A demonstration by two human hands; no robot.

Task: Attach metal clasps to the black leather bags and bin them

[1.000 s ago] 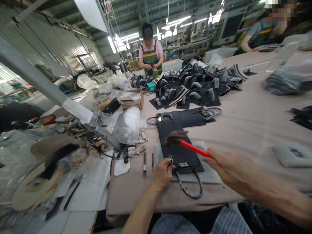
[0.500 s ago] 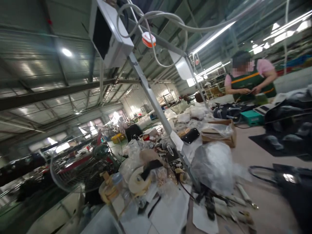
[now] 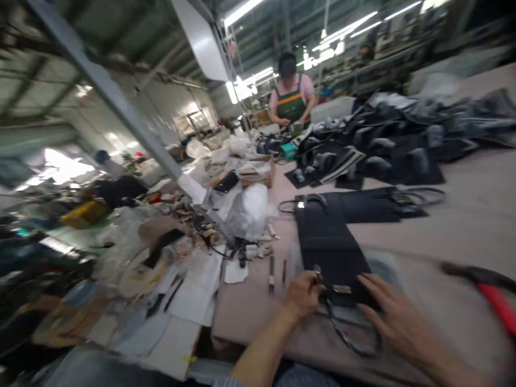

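Note:
A black bag panel (image 3: 332, 250) with a metal clasp (image 3: 342, 289) and a looped handle (image 3: 350, 344) lies on the beige table (image 3: 455, 231) in front of me. My left hand (image 3: 303, 294) is closed in a pinch on the handle's ring at the panel's near left corner. My right hand (image 3: 393, 317) lies open and flat, fingers spread on the panel's near right edge. A hammer with a red handle (image 3: 497, 301) lies on the table to the right, apart from both hands.
More black panels with handles (image 3: 374, 204) and a heap of black pieces (image 3: 399, 140) lie farther back. Plastic bags (image 3: 250, 209), paper and small tools (image 3: 272, 271) clutter the left side under a slanted metal bar (image 3: 121, 107). A person in a green apron (image 3: 291, 97) stands at the far end.
My right hand has let go of the red-handled hammer, which now lies at the right, and rests flat on the panel. The view swung up to the left and back down.

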